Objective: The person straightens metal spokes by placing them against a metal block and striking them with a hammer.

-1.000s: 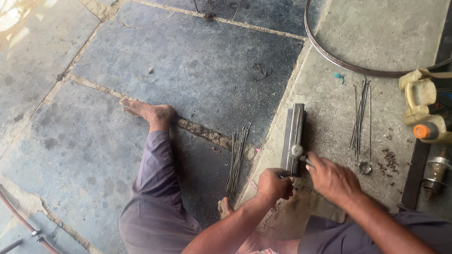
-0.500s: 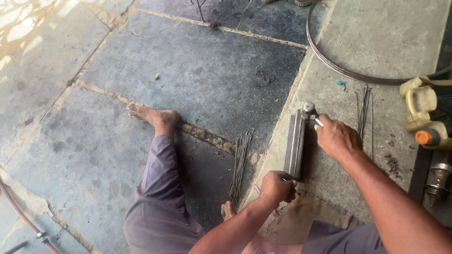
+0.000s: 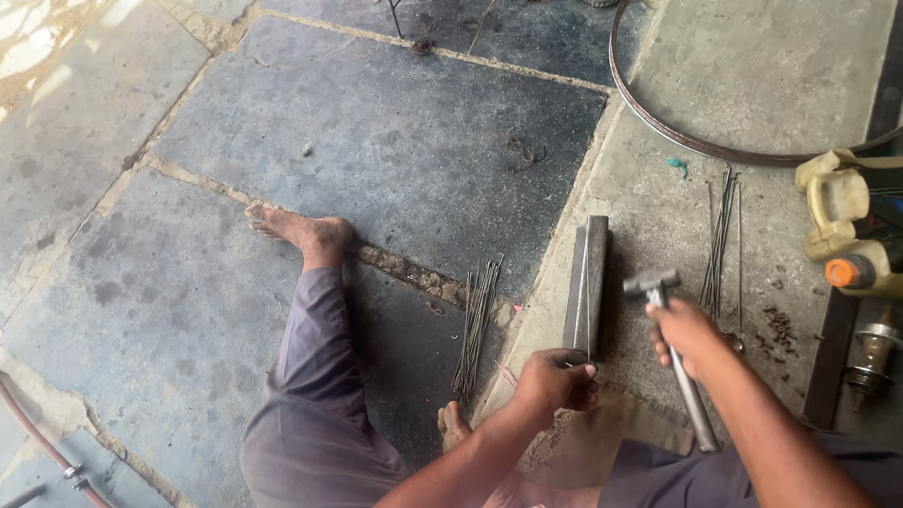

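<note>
Pinching a thin wire against the near end of the metal bar (image 3: 585,287), your left hand (image 3: 555,380) pins it on the stone floor (image 3: 395,142), likely so the bar serves as an anvil, with a bundle of wires (image 3: 476,325) lying just left of it toward your outstretched leg (image 3: 309,329). Your right hand (image 3: 691,337) is closed around the handle of a hammer (image 3: 669,342), its head raised just right of the bar, and more wires (image 3: 720,243) lie further right below the wheel rim (image 3: 735,144). Half a second ago that hand was at the bar's far end; it has since drawn back nearer you.
</note>
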